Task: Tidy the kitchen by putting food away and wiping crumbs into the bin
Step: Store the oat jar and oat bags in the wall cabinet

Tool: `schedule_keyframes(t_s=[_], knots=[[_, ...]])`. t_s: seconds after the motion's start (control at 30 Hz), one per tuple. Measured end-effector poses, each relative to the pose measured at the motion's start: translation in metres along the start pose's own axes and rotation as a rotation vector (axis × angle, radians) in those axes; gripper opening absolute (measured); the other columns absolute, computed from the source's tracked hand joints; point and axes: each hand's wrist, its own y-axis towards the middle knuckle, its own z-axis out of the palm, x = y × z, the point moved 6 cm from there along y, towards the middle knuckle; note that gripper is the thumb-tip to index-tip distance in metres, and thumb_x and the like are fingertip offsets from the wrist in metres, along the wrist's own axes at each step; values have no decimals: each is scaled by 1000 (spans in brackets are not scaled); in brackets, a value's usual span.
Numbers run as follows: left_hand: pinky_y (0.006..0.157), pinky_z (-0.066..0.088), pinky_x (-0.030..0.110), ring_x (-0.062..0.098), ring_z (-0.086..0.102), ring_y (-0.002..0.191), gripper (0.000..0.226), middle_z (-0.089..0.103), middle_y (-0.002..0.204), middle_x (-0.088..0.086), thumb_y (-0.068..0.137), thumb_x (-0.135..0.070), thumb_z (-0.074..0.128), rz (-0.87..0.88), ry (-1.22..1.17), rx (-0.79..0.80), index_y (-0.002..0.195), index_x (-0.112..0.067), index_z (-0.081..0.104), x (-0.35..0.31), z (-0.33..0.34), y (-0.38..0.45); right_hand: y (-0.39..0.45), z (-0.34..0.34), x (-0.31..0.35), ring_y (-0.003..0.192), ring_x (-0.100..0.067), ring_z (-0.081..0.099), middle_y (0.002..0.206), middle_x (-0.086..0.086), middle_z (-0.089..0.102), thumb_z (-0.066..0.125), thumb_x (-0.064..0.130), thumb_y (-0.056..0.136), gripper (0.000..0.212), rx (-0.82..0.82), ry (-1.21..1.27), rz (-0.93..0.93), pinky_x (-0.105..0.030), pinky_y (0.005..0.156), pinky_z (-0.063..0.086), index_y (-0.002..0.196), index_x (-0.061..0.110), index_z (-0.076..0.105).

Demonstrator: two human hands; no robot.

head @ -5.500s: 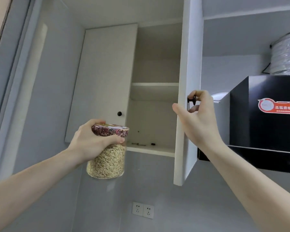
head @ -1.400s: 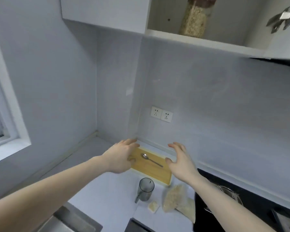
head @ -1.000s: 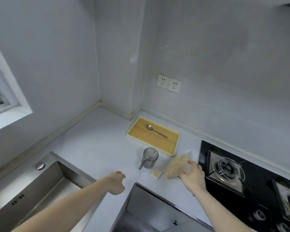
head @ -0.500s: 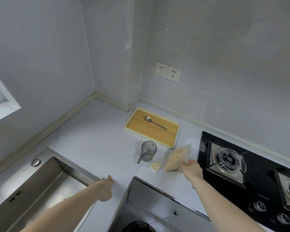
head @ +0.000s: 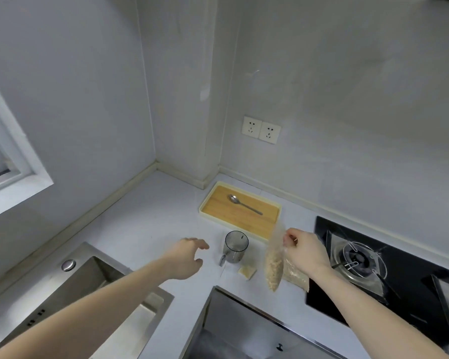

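Clear plastic forms the bag (head: 274,265) of oats that hangs from the right hand (head: 302,251), raised above the tabletop (head: 151,216).

Risks from this position:
- Spillage. The right hand pinches only the top edge of the bag. Whether the mouth is sealed cannot be told. If it is open, any tilt or swing is likely to shed oats onto the tabletop.
- Slippage. Thin film held by a fingertip pinch may slide out under the weight of the contents gathered at the bottom.
- Collision. A cup (head: 235,247) stands just left of the bag, between the two hands. A sideways swing could knock it over.
- Missed items. A second bag (head: 294,274) lies flat below the right wrist, and a small yellowish scrap (head: 247,271) lies just left of the hanging bag. Both could be left behind.

Hand state:
- Right hand: fingers curled, thumb and fingertips pinching the bag top.
- Left hand (head: 187,257): fingers spread and relaxed, holding nothing, hovering above the tabletop just left of the cup.

Beyond both hands, a spoon (head: 244,203) rests on a wooden tray (head: 240,209).
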Motion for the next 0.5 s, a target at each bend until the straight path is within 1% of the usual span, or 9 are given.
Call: schedule_keyframes(t_s=[0.07, 0.2, 0.23, 0.3, 0.33, 0.37, 0.4, 0.43, 0.5], knots=[[114, 38, 33, 19, 45, 140, 51, 50, 151, -8, 96, -25, 56, 101, 0, -75, 147, -27, 48, -29, -40, -5, -10, -26, 21, 61, -7, 60, 70, 9, 67, 54, 34, 98, 21, -47, -38, -94, -32, 59, 51, 79, 28, 63], [104, 39, 25, 19, 49, 133, 62, 49, 148, -4, 92, -24, 63, 343, 22, -249, 151, -26, 42, -99, -122, -26, -27, -76, 67, 69, -5, 59, 74, 16, 66, 54, 31, 98, 21, -153, -12, -273, -31, 65, 50, 79, 33, 61], [105, 38, 25, 19, 48, 134, 66, 47, 149, -4, 91, -24, 64, 401, 36, -299, 152, -26, 39, -115, -143, -33, -30, -89, 78, 73, -5, 60, 77, 18, 66, 54, 30, 99, 19, -185, 14, -313, -33, 68, 52, 81, 34, 61], [112, 39, 32, 20, 45, 137, 71, 42, 153, -3, 91, -28, 65, 490, 79, -390, 154, -26, 35, -143, -181, -45, -34, -118, 101, 79, -7, 61, 82, 19, 67, 54, 29, 99, 17, -247, 56, -380, -37, 72, 53, 87, 35, 63], [112, 39, 35, 20, 45, 136, 71, 42, 154, -3, 91, -31, 66, 516, 98, -424, 154, -27, 34, -154, -200, -51, -35, -132, 114, 80, -8, 62, 83, 18, 67, 55, 26, 99, 16, -278, 81, -417, -38, 73, 53, 88, 34, 65], [112, 41, 37, 20, 47, 134, 67, 45, 152, -3, 92, -34, 66, 533, 116, -454, 153, -27, 37, -162, -217, -56, -37, -148, 128, 80, -9, 63, 82, 17, 68, 57, 22, 98, 17, -312, 117, -452, -38, 74, 53, 87, 31, 66], [109, 44, 39, 20, 52, 130, 60, 52, 146, -3, 93, -36, 65, 550, 136, -479, 148, -27, 44, -170, -235, -62, -40, -163, 142, 80, -9, 63, 81, 15, 69, 59, 17, 98, 19, -345, 157, -485, -38, 75, 53, 86, 28, 68], [104, 48, 40, 18, 58, 122, 48, 61, 135, -5, 93, -37, 65, 566, 155, -502, 139, -26, 54, -175, -251, -68, -41, -176, 153, 79, -9, 64, 80, 14, 70, 60, 14, 98, 20, -371, 187, -503, -39, 76, 53, 84, 26, 69], [92, 55, 39, 14, 67, 103, 23, 73, 110, -9, 93, -39, 65, 576, 174, -554, 112, -27, 70, -182, -285, -82, -43, -203, 172, 79, -9, 66, 79, 15, 70, 60, 18, 99, 20, -417, 227, -514, -41, 74, 55, 84, 26, 69]])
